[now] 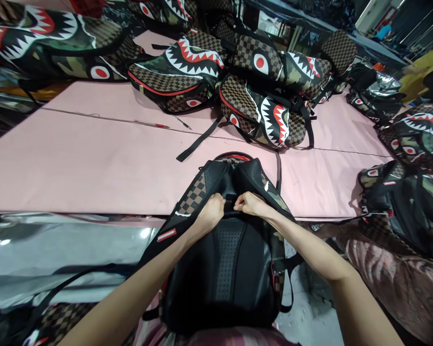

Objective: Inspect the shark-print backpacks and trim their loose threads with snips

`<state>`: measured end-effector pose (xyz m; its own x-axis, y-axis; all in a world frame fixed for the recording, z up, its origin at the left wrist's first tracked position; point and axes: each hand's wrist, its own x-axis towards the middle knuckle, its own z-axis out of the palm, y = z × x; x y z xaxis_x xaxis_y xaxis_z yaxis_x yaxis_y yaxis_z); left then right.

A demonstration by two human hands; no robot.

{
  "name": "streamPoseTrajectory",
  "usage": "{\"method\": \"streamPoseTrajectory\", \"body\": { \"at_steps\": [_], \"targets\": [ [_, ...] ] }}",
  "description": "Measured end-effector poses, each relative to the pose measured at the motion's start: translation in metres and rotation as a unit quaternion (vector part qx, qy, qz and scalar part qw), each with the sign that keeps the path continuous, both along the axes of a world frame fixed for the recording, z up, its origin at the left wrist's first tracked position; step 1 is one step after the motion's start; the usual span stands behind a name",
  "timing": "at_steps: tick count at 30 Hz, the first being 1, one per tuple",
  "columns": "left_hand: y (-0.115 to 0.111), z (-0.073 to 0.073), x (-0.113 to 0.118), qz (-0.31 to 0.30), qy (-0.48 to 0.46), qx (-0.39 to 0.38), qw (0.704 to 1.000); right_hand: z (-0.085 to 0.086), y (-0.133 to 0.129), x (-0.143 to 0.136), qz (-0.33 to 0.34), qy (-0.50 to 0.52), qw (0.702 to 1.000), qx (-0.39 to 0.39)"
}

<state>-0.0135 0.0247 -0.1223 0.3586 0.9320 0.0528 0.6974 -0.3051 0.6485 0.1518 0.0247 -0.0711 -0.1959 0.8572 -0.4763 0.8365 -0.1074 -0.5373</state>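
Note:
A backpack (223, 269) with a black padded back panel leans upright against the table edge, its back facing me. Its shoulder straps carry brown check and camouflage patches, and a red-lined opening shows at the top. My left hand (212, 211) is closed at the upper back, pinching one end of a short black strap (231, 204). From the other side my right hand (250, 203) pinches the same strap with thumb and fingers. The strap's ends are partly hidden by my fingers.
Several shark-mouth backpacks (191, 67) lie across the pink table (94, 158). A red pen (151, 124) rests on it. At right, a co-worker's sleeve (393, 283) is beside another backpack (400, 202). A checked backpack (63, 319) sits at lower left.

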Motion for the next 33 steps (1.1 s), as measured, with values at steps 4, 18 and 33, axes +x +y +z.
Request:
{"method": "streamPoseTrajectory", "body": {
  "at_steps": [4, 18, 33],
  "targets": [
    [0.003, 0.004, 0.001, 0.016, -0.005, -0.007, 1.0, -0.003, -0.001, 0.0, -0.018, 0.017, 1.0, 0.005],
    [-0.044, 0.002, -0.023, -0.15, -0.021, 0.145, 0.978, -0.001, 0.012, 0.035, -0.253, 0.287, 0.923, 0.038],
    [-0.037, -0.005, -0.019, -0.168, -0.05, 0.151, 0.973, -0.017, 0.028, -0.001, 0.018, -0.132, 0.989, 0.062]
  ]
}}
